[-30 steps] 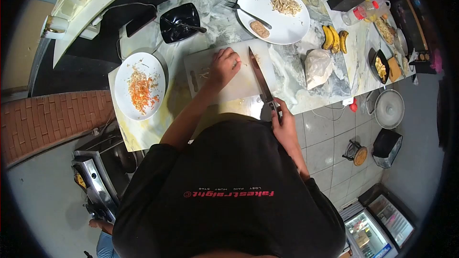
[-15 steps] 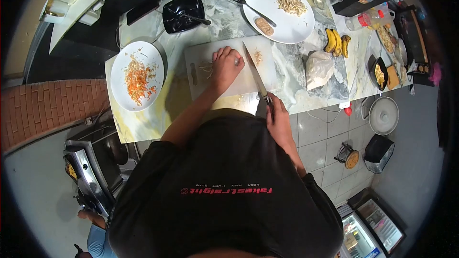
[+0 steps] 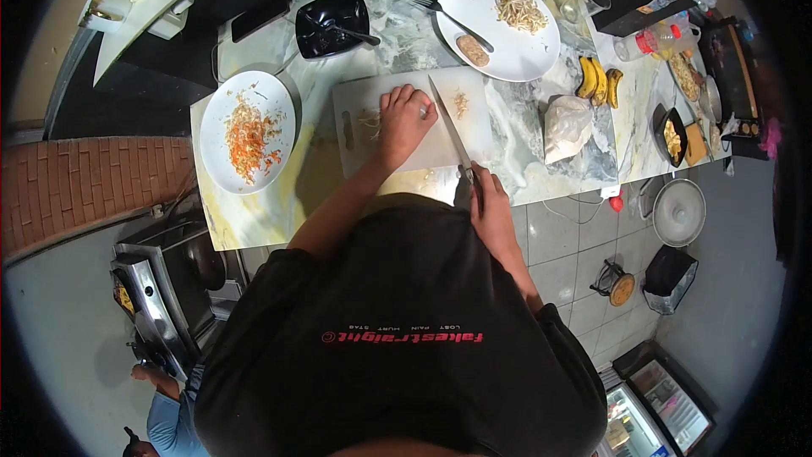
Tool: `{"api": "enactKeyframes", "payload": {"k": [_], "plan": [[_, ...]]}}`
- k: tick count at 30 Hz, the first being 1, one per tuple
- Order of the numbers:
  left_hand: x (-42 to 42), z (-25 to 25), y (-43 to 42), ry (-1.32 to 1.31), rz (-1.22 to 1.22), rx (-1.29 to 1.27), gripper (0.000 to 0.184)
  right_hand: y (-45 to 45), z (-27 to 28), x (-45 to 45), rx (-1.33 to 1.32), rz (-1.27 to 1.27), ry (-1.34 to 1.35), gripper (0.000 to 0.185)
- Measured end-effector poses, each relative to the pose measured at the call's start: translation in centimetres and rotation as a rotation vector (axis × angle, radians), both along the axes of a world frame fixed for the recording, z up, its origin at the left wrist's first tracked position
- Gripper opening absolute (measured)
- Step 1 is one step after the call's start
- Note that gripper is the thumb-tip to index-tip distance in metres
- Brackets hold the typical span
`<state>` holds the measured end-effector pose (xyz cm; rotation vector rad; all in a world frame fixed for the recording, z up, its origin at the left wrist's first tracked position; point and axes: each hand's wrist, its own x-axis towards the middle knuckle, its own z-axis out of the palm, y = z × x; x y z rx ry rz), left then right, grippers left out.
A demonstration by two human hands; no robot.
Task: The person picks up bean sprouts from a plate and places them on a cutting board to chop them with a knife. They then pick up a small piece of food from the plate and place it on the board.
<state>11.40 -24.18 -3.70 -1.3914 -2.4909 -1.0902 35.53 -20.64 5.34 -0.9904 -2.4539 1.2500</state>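
Observation:
A white cutting board [image 3: 347, 101] lies on the marble counter. On it, my left hand [image 3: 406, 123] rests with curled fingers over bean sprouts, whose pale strands [image 3: 370, 122] show beside the wrist; what is under the fingertips is mostly hidden. My right hand [image 3: 491, 196] is wrapped round the handle of a long kitchen knife [image 3: 449, 123]. The blade slants across the board just right of my left fingers, its tip pointing away from me. Finely chopped bits [image 3: 460, 103] lie to the right of the blade.
An oval white plate [image 3: 218, 171] holds shredded orange and pale vegetables. At the back are a black dish [image 3: 313, 21] with a spoon and a large white plate [image 3: 537, 57] with sprouts and a fork. Bananas [image 3: 599, 82] and a white bag [image 3: 567, 129] stand right. Another person's sleeve [image 3: 173, 423] shows lower left.
The view has shifted slightly, moving the counter items a little to the right. My left hand stays on the sprouts and my right hand keeps the knife, with little visible movement.

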Motion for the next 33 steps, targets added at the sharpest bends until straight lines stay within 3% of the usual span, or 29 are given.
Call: {"api": "enactKeyframes", "payload": {"k": [12,17,21,24,26,33], "plan": [[-0.3,-0.1,-0.2,0.014,-0.007,0.006,0.010,0.3,0.0,0.3,0.033,-0.063,-0.052,0.043],[-1.8,0.2,0.0,-0.025,-0.206,0.088,0.007,0.4,0.0,0.8,0.040,-0.079,0.046,0.039],[-2.5,0.5,0.4,-0.144,-0.226,0.139,0.008,0.6,0.1,0.9,0.051,-0.085,0.074,0.037],[-1.6,1.3,0.0,-0.055,-0.106,0.184,0.005,0.7,-0.1,0.9,0.059,-0.096,0.092,0.037],[-0.5,1.8,-0.5,-0.023,-0.002,-0.003,0.013,0.8,-0.2,1.0,0.068,-0.101,0.113,0.037],[0.2,0.6,0.1,0.109,-0.050,-0.030,0.017,0.8,0.0,1.4,0.059,-0.104,0.092,0.038]]}}
